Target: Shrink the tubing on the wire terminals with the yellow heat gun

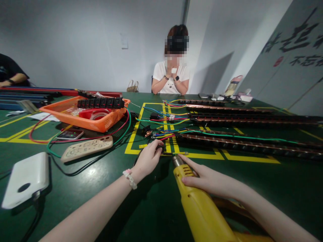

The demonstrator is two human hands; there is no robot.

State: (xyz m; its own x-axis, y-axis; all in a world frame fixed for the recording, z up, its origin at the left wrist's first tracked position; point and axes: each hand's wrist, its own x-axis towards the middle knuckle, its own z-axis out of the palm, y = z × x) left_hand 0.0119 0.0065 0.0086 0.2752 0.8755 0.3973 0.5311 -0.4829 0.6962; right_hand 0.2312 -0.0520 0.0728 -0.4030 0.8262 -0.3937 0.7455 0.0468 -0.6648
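Observation:
My left hand (148, 155) is closed in a pinch at the near end of the wire bundle. A thin yellow wire (174, 154) runs out to the right from its fingertips; a dark piece at the fingers is partly hidden. My right hand (204, 176) is on a yellow heat gun (202, 211), thumb across the barrel and forefinger along the metal nozzle (177, 160). The nozzle is close to the wire. Just beyond my left hand, coloured wires (164, 135) with ring terminals come out of a long black strip (239, 144).
More long strips (252, 119) lie behind. At left are an orange basket (101, 122) with black parts, a phone in a patterned case (87, 149), a white power bank (26, 179) and loose cables. A person (171, 77) sits across the green table; another's arm (17, 79) shows at far left.

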